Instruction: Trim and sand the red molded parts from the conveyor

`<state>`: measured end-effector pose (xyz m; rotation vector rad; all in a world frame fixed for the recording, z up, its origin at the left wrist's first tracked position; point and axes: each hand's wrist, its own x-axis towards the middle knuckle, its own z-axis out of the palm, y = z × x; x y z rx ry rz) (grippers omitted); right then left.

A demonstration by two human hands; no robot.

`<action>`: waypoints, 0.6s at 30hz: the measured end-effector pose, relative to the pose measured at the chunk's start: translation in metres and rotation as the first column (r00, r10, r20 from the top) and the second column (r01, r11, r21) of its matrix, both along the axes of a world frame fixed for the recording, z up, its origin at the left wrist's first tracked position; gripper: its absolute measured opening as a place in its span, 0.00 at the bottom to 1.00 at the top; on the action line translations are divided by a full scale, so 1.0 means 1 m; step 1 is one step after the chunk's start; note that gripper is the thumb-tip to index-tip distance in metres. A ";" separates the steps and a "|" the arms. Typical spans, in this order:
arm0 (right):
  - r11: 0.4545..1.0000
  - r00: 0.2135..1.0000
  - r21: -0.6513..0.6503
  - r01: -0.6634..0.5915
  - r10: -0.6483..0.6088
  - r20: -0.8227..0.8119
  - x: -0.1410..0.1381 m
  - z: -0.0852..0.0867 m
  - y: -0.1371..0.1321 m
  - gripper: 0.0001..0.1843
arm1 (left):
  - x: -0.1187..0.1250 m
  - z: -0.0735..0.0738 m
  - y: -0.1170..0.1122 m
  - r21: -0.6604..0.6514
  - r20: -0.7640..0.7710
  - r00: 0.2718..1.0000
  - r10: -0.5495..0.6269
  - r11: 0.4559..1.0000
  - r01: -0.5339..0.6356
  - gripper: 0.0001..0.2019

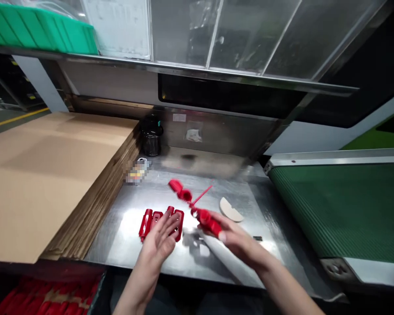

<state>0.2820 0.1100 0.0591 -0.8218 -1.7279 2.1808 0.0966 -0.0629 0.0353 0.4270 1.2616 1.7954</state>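
My right hand grips a red molded plastic piece above the metal table. Several hollow red parts hang together on it, with a thin red stick jutting up to the right. My left hand is open, fingers apart, palm turned toward the held piece without touching it. Behind its fingers, more red plastic parts lie on the table, partly hidden by the hand. Beyond my right hand rests a cream half-round disc with a notch in its straight edge.
Stacked cardboard sheets fill the left. A green conveyor belt runs along the right. A black jar stands at the back of the metal table. Overhead, a shelf carries a green bin. A box of red parts sits lower left.
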 end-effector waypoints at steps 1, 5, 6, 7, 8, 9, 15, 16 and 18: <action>0.999 0.999 0.008 -0.034 0.035 -0.002 0.010 -0.001 -0.013 0.51 | 0.008 0.002 0.005 0.040 0.080 0.996 -0.051 0.998 0.048 0.38; 0.985 0.993 0.135 -0.108 0.102 0.052 0.039 -0.004 -0.041 0.59 | 0.026 0.000 0.010 0.027 0.157 0.979 -0.130 0.991 0.128 0.31; 0.973 0.991 0.205 -0.105 0.085 0.101 0.044 -0.005 -0.044 0.59 | 0.028 -0.002 0.009 0.018 0.178 0.975 -0.135 0.991 0.134 0.29; 0.947 0.985 0.301 -0.111 0.066 0.156 0.048 -0.007 -0.046 0.60 | 0.031 -0.005 0.007 0.015 0.207 0.969 -0.138 0.990 0.138 0.28; 0.897 0.977 0.421 -0.131 0.044 0.211 0.051 -0.010 -0.048 0.61 | 0.033 -0.007 0.006 0.020 0.243 0.959 -0.146 0.989 0.146 0.27; 0.811 0.967 0.565 -0.153 0.007 0.253 0.053 -0.013 -0.049 0.62 | 0.035 -0.008 0.005 0.031 0.278 0.948 -0.154 0.988 0.151 0.26; 0.223 0.978 0.966 -0.133 -0.130 0.164 0.057 -0.038 -0.061 0.61 | 0.038 -0.018 0.009 0.155 0.388 0.902 -0.189 0.978 0.138 0.19; 0.400 0.985 0.913 -0.084 -0.104 0.136 0.057 -0.038 -0.064 0.60 | 0.035 -0.021 0.009 0.176 0.383 0.900 -0.207 0.973 0.149 0.19; 0.871 1.000 0.491 -0.008 0.000 0.018 0.055 -0.037 -0.072 0.54 | 0.027 -0.030 0.005 0.230 0.341 0.902 -0.264 0.954 0.193 0.22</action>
